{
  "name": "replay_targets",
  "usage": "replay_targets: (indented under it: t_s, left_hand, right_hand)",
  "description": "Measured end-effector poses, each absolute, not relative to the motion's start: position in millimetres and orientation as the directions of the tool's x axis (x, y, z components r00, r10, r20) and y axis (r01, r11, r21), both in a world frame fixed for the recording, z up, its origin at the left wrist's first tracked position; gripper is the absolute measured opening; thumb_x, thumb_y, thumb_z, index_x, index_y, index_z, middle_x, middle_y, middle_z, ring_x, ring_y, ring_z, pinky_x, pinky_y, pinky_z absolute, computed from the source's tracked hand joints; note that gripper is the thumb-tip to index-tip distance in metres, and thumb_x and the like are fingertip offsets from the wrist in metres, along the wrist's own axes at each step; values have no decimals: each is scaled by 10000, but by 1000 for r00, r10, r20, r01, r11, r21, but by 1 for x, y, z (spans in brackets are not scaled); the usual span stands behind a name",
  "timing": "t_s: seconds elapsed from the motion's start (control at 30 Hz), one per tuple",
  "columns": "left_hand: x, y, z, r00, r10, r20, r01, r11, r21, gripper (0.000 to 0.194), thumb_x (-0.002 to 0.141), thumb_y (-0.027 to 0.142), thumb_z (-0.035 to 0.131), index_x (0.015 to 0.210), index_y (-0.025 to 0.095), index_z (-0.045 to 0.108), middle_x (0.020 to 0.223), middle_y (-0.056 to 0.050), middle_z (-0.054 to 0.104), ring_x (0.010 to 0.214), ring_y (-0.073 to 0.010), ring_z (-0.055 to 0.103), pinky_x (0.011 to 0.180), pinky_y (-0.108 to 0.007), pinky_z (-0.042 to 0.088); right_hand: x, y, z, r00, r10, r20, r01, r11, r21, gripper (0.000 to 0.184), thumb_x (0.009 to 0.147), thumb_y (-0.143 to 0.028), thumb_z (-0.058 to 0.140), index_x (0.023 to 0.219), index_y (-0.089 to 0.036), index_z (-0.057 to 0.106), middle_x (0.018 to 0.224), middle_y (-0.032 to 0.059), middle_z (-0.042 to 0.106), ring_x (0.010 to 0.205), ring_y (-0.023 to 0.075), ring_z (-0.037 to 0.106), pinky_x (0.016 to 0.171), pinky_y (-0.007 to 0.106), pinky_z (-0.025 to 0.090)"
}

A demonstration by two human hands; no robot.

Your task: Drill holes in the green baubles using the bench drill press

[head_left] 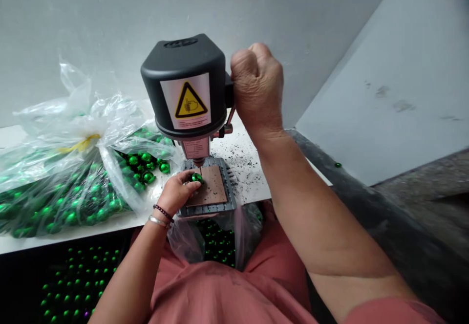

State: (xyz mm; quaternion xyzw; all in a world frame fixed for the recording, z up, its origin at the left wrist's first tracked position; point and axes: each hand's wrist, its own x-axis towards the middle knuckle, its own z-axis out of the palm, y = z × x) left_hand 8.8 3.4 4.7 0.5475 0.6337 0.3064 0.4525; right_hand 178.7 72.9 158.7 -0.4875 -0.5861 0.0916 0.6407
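Observation:
A small bench drill press (185,87) stands in front of me, with a black motor housing and a yellow warning label. My left hand (177,192) pinches a shiny green bead (197,178) on the brown pad (210,187) of the press base, right under the drill bit (199,162). The bit appears very close to the bead, but I cannot tell if they touch. My right hand (256,87) is a closed fist at the right side of the housing, around the feed handle (229,121), which is mostly hidden inside it.
A clear plastic bag of green beads (73,167) lies left of the press on the white table (249,187), which is strewn with black drilling debris. Another bag (216,238) hangs below the table edge. More green beads lie in a black bin (76,280) at lower left.

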Motion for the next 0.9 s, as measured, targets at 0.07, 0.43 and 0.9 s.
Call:
replay_targets:
  t_s: [0.07,0.43,0.9]
  left_hand:
    - [10,5,3,-3,977,-212,515,183,837,426,679,304,608,1083,170,619,751,-13,645,502,-82,505,486,-204,395]
    - [24,4,10,24,998,-59,807,16,590,435,664,301,641,1094,235,644,885,-15,686,734,-152,594,715,-256,450]
    - [27,4,8,10,998,-61,837,25,547,405,672,313,638,1073,260,649,980,-12,691,858,-178,614,743,-261,441]
  right_hand:
    - [179,73,159,293,683,669,467,508,-724,355,845,-312,411,565,-209,219,551,-44,255,552,81,235,560,235,272]
    - [179,73,160,303,695,651,443,503,-743,339,840,-295,427,571,-200,245,552,-55,298,567,69,272,578,226,293]
    - [187,33,132,244,430,869,574,659,-487,201,818,-300,400,650,-199,352,571,-51,332,523,49,316,545,206,328]
